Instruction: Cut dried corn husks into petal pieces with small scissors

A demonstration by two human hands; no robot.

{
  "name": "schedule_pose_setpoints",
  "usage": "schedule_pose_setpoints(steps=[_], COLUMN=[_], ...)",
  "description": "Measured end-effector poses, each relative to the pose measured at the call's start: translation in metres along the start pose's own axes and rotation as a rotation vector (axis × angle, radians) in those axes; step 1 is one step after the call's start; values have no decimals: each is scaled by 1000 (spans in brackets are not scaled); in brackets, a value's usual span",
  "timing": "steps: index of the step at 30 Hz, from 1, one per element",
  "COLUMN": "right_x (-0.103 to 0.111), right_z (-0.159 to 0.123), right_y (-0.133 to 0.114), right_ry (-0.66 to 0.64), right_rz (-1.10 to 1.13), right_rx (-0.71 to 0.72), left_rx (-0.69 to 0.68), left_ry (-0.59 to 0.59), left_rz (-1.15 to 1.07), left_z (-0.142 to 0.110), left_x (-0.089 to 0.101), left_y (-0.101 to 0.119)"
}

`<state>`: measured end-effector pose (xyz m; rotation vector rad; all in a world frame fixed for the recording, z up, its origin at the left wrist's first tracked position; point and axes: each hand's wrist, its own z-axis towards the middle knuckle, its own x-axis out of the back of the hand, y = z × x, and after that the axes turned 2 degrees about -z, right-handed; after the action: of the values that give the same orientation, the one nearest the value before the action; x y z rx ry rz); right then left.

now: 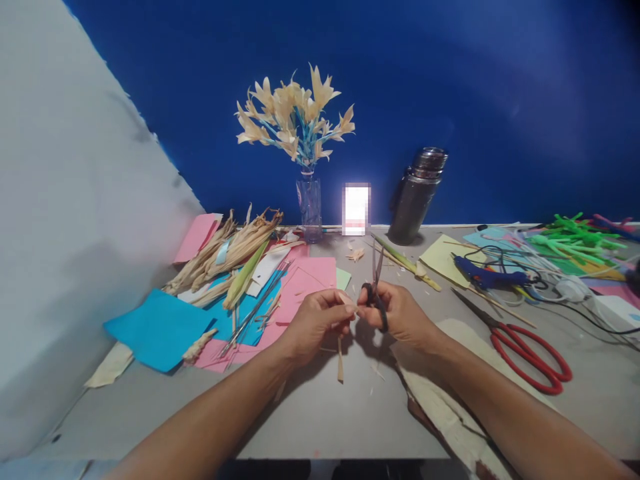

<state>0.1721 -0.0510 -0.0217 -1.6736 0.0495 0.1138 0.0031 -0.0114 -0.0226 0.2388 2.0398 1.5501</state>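
My left hand (323,317) is closed in a pinch on a thin piece of dried corn husk; a pale strip of husk (341,368) hangs below its fingers. Small scissors with black handles (379,283) are gripped in my right hand (400,313), their blades pointing up and away from me. The fingertips of my right hand meet those of the left at the husk, and what lies between them is mostly hidden. Under both hands is the grey tabletop (330,420), with small husk scraps (377,372) scattered on it.
At the back, a glass vase (309,207) holds husk flowers (295,110), near a dark flask (417,197). Bundled dried husks (225,250) and coloured paper (160,327) cover the left. Red-handled scissors (530,353), a blue glue gun (487,272) and cables lie right.
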Motion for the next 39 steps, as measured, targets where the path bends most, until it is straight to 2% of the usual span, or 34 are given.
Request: schedule_pose_setpoints(steps=[4, 8, 10, 12, 15, 19, 22, 26, 32, 36, 39], right_x=[-1, -3, -4, -4, -2, 1, -1, -7, -9, 10, 31], right_z=[0, -2, -4, -5, -5, -2, -1, -2, -3, 7, 21], right_y=[4, 4, 2, 0, -4, -3, 1, 5, -2, -16, -19], right_ry=[-2, 24, 5, -75, -150, -36, 14, 72, -6, 57, 172], right_rz=[-4, 18, 62, 143, 233, 164, 85, 73, 190, 117, 2], right_rx=[29, 41, 46, 30, -8, 72, 100, 99, 41, 125, 154], left_rx=[-56, 6, 99, 191, 224, 184, 171, 170, 148, 97, 30], left_ry=[46, 50, -1, -83, -150, -108, -66, -86, -135, -7, 33], left_rz=[56, 13, -74, -211, -398, -463, -430, -363, -389, -207, -3], left_z=[1, 1, 0, -1, -1, 3, 5, 3, -1, 10, 25], left_x=[-2, -1, -2, -3, -3, 1, 3, 0, -3, 7, 15], left_y=[-2, -2, -2, -3, -6, -8, -7, -8, -4, 17, 39])
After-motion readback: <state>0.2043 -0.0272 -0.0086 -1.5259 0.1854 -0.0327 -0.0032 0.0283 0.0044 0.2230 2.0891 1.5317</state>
